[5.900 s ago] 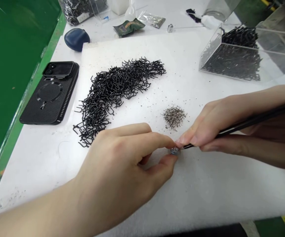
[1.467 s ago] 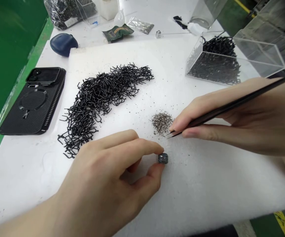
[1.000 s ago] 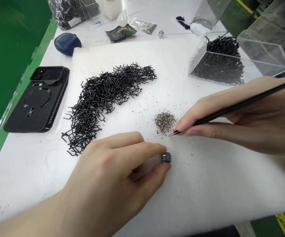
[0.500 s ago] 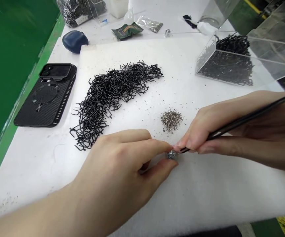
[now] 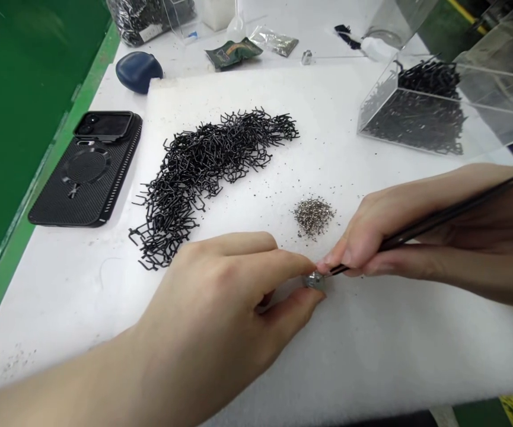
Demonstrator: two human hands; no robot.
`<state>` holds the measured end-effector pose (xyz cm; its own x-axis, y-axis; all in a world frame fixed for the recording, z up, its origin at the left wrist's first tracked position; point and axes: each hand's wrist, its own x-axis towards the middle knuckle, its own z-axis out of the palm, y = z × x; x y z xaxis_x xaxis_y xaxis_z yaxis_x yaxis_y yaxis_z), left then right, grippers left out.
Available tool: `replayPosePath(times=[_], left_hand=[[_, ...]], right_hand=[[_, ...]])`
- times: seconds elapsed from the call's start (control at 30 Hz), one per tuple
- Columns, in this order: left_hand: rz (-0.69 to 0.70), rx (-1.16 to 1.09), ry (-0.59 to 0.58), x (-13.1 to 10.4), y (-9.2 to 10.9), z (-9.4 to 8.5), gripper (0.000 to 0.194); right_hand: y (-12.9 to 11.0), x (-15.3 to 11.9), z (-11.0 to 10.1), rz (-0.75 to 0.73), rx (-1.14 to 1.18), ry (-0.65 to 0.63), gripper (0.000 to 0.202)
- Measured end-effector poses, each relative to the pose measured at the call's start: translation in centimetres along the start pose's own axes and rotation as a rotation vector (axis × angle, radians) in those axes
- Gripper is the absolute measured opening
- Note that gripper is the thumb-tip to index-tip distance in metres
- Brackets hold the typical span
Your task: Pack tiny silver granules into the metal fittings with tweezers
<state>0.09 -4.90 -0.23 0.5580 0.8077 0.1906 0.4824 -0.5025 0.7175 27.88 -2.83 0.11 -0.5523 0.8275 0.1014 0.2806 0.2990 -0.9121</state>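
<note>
My left hand (image 5: 233,296) pinches a small shiny metal piece (image 5: 314,280) between thumb and forefinger, low on the white foam sheet (image 5: 372,356). From the right, my right hand (image 5: 398,237) grips thin black tweezers (image 5: 452,214), whose tips meet the metal piece; fingertips partly hide the contact. Just beyond both hands lies a little heap of tiny brownish metallic bits (image 5: 313,217). A curved pile of bent black wire pieces (image 5: 212,154) spreads over the sheet behind my left hand.
A black phone (image 5: 87,169) and a dark blue rounded object (image 5: 139,72) lie at the left. At the back are a green packet (image 5: 233,53), a small metal part (image 5: 306,57) and a clear bag (image 5: 278,41). A clear bin (image 5: 416,118) of black pieces stands back right.
The whole view has shifted slightly, so things appear a little further right. Both hands keep their hold on the metal piece and the tweezers.
</note>
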Motion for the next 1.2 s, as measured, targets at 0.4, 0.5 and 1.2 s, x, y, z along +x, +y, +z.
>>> replayPosePath(times=[0.4,0.5,1.2], left_hand=[[-0.003,-0.006,0.004,0.23,-0.14,0.1,0.017],[0.009,-0.011,0.012,0.02,-0.28,0.17,0.016],[0.0,0.005,-0.007,0.06,-0.15,0.26,0.015]], right_hand=[[0.93,-0.69,-0.62,-0.061,-0.062,-0.042,0.015],[0.84,-0.66,-0.66,-0.051,-0.066,-0.055,0.014],[0.77,-0.89,-0.6,-0.053,-0.073,-0.062,0.014]])
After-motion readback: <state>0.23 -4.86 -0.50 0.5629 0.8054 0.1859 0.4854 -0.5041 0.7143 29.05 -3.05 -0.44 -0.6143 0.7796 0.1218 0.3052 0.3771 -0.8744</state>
